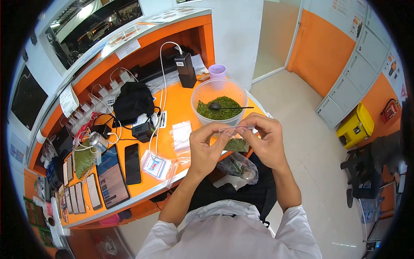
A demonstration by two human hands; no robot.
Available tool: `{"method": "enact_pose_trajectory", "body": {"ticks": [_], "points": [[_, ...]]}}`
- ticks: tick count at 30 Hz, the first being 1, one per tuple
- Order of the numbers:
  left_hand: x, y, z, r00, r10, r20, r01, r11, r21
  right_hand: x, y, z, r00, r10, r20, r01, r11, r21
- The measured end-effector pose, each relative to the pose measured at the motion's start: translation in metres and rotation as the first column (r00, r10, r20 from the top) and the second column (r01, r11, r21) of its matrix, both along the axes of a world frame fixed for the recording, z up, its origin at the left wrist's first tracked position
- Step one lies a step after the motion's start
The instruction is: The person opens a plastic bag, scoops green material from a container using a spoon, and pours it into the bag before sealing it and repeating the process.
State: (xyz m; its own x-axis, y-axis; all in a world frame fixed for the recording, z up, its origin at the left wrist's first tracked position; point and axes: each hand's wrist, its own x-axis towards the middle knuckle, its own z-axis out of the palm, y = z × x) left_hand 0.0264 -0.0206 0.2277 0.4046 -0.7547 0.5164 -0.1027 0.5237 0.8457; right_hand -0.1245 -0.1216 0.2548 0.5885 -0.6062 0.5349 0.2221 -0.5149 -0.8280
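My left hand (207, 146) and my right hand (267, 140) are held close together over my lap, thumbs and fingers pinching the top edge of a small clear zip bag (236, 145). Green chopped leaf shows in the bag's lower part. Just beyond my hands stands a translucent plastic bowl (238, 88) with a heap of shredded green leaf (220, 113) in it. A black spoon (214, 105) rests on the heap, its handle reaching the right rim. Below the hands, a clear plastic bag (243, 166) with something dark green inside lies on my lap.
The orange desk (177, 108) holds a stack of clear bags (181, 133), a labelled packet (156, 166), a phone (133, 163), a tablet (113, 179), several more phones, a black cloth (133, 102) and cables. Behind the bowl stands a purple cup (217, 71). A yellow bin (355, 126) stands right.
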Motion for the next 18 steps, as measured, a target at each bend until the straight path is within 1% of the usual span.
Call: {"method": "enact_pose_trajectory", "body": {"ticks": [1,4,5,7,8,9,10,11,12,13,14,15,16,18], "points": [[-0.002,0.001,-0.002,1.000,0.024,0.004,-0.024,0.999,0.031,-0.001,0.003,-0.002,1.000,-0.004,-0.002,0.004,1.000,0.006],[-0.001,0.008,-0.008,0.999,-0.004,0.033,0.002,0.997,0.080,-0.006,0.012,-0.006,0.999,-0.031,-0.031,0.032,0.999,0.007],[-0.001,0.011,-0.012,1.000,-0.003,0.031,0.000,0.996,0.087,-0.008,0.014,-0.009,0.998,-0.032,-0.052,0.034,0.999,0.042],[0.001,0.017,-0.021,0.991,0.039,0.128,-0.053,0.992,0.111,-0.011,0.018,-0.016,0.998,-0.005,-0.059,0.010,0.997,0.076],[0.000,0.019,-0.026,0.988,0.049,0.148,-0.068,0.990,0.121,-0.013,0.018,-0.022,0.995,-0.015,-0.102,0.022,0.997,0.068],[-0.003,0.021,-0.025,0.993,0.028,0.118,-0.040,0.994,0.102,-0.013,0.019,-0.028,0.990,-0.016,-0.138,0.024,0.998,0.054],[-0.002,0.024,-0.036,0.988,0.015,0.156,-0.039,0.988,0.149,-0.011,0.021,-0.040,0.995,-0.037,-0.091,0.041,0.998,0.046],[-0.002,0.029,-0.039,0.988,-0.015,0.152,-0.016,0.981,0.196,-0.017,0.022,-0.049,0.986,-0.039,-0.164,0.055,0.994,0.092],[0.000,0.034,-0.042,0.988,-0.076,0.134,0.041,0.968,0.249,-0.018,0.026,-0.049,0.986,-0.042,-0.158,0.052,0.997,0.061],[-0.001,0.038,-0.046,0.990,-0.115,0.083,0.091,0.962,0.257,-0.020,0.029,-0.051,0.990,-0.029,-0.135,0.030,1.000,0.005],[0.000,0.045,-0.047,0.982,-0.187,-0.017,0.182,0.929,0.322,-0.024,0.033,-0.059,0.989,0.012,-0.149,-0.001,0.997,0.071],[0.004,0.049,-0.060,0.973,-0.231,-0.021,0.226,0.925,0.307,-0.026,0.038,-0.061,0.989,0.044,-0.140,-0.030,0.995,0.099],[0.006,0.051,-0.070,0.959,-0.282,-0.025,0.277,0.915,0.292,-0.028,0.043,-0.063,0.987,0.037,-0.154,-0.022,0.995,0.101],[-0.002,0.058,-0.083,0.967,-0.243,-0.078,0.255,0.922,0.292,-0.031,0.047,-0.079,0.987,0.032,-0.154,-0.006,0.986,0.169]]}}
